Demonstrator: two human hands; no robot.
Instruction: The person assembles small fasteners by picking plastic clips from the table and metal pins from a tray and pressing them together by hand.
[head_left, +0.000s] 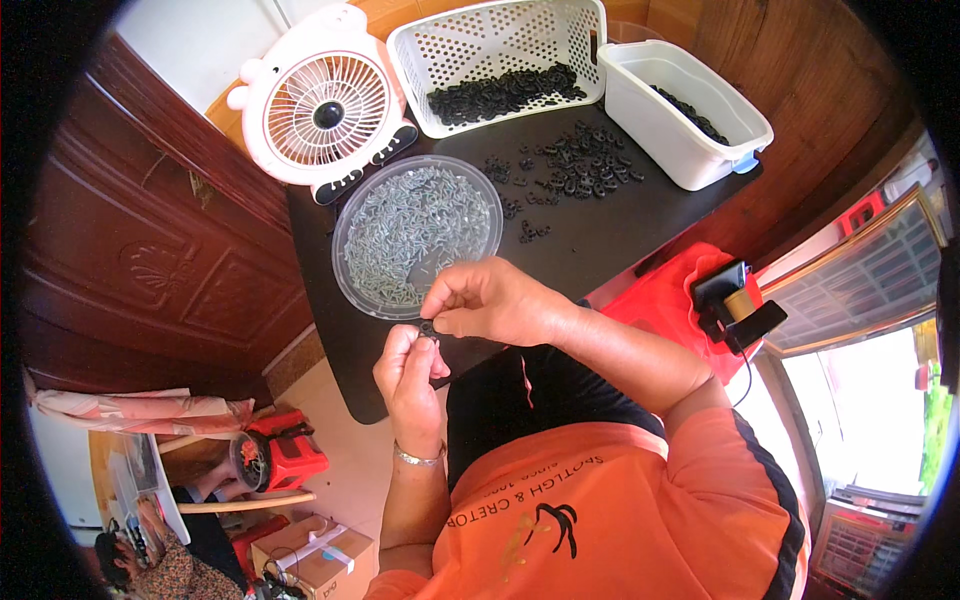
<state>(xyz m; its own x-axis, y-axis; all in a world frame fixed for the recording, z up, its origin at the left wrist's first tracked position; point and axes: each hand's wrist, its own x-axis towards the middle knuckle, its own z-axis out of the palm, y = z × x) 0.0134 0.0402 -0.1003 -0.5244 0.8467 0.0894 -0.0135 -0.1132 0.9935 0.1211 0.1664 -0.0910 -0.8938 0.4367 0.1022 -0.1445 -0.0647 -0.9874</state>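
My left hand (408,378), with a silver bracelet at the wrist, pinches a small black plastic part (427,328) between thumb and fingers. From above, my right hand (495,302) comes over it, thumb and forefinger closed against the top of that part. Whether a screw sits between those fingertips is too small to tell. Just beyond both hands is a round clear plastic tub (494,225) holding a great many small silvery screws (415,225). More black plastic parts (590,160) lie loose in a heap on the dark tabletop (610,235).
At the table's back stand a white-and-pink fan (330,112), a perforated white basket (490,45) with black parts, and a white bin (690,165) with more. A red stool (655,305) holding a black device is on the right. Another person (165,570) sits lower left near a cardboard box (325,560).
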